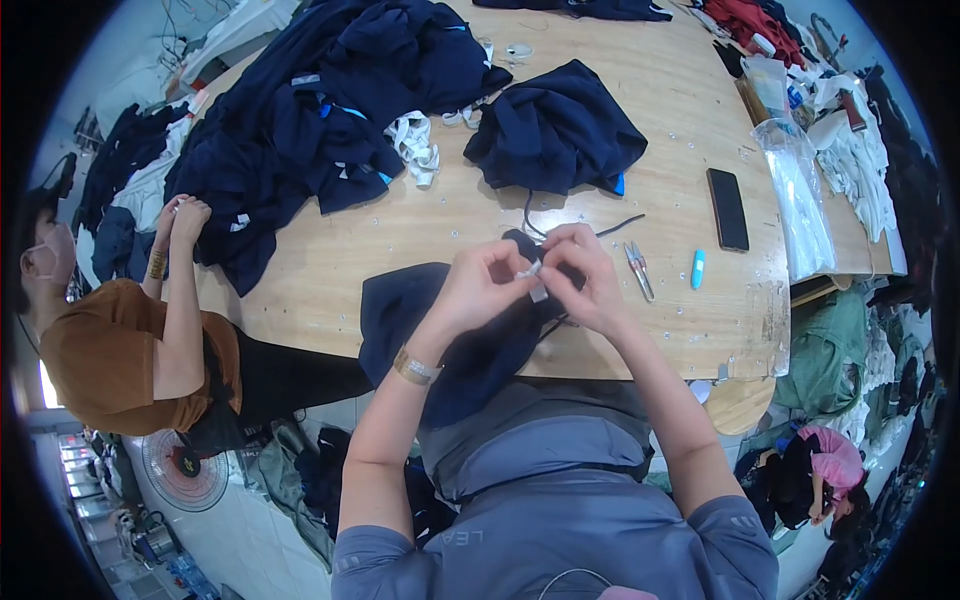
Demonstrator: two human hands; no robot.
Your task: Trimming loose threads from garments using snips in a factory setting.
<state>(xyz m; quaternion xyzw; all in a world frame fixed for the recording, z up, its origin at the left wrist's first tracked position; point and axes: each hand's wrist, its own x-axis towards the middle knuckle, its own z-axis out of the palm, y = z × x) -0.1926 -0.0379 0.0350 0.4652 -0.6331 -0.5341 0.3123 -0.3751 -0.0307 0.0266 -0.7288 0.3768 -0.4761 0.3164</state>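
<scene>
My left hand (487,283) and my right hand (588,275) meet over a dark navy garment (425,320) that hangs off the near edge of the wooden table (420,235). Both hands pinch a small white tag (533,272) at the garment's edge, thumbs and fingertips closed on it. A gold bracelet sits on my left wrist. A dark drawstring (600,230) runs from the garment toward the table's middle. Small thread snips (638,268) lie just right of my right hand.
A big heap of navy garments (320,110) covers the far left; a smaller navy pile (555,130) lies centre. A black phone (727,208), a blue marker (697,268) and a clear plastic bag (800,190) lie right. A person in brown (130,350) works at the left.
</scene>
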